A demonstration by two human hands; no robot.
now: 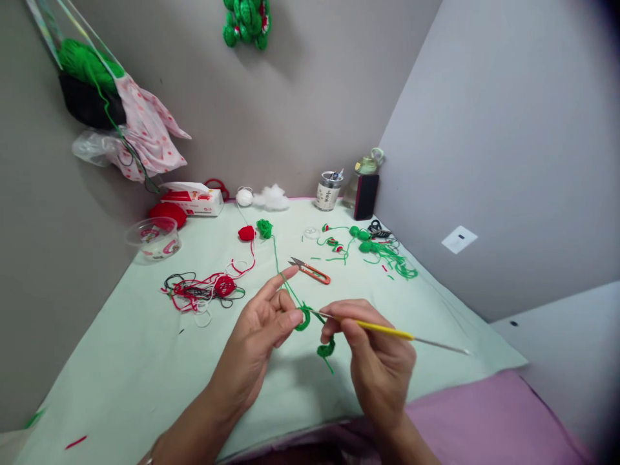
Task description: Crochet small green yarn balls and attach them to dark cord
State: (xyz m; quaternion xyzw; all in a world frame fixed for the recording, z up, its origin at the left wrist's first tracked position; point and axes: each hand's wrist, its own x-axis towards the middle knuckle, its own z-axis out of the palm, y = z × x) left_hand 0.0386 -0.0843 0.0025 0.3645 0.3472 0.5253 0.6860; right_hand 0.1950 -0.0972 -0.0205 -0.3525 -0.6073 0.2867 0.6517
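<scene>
My left hand [266, 329] pinches a small green crochet piece [304, 318] between thumb and middle finger. Its index finger is raised with green yarn [277, 258] running over it toward a small green yarn ball [264, 227]. My right hand [372, 355] is closed on a yellow-handled crochet hook [387, 330], whose tip pokes into the green piece. A second bit of green crochet [326, 349] dangles just below the hook. Both hands hover over a pale green cloth [121, 349] on the table.
Orange thread snips [310, 271] lie just beyond my hands. A tangle of red, black and white yarn [203, 290] sits to the left, green crochet bits [382, 252] to the right. A clear plastic bowl [154, 237], tissue box [194, 199], stuffing [272, 197] and cup [328, 190] line the back.
</scene>
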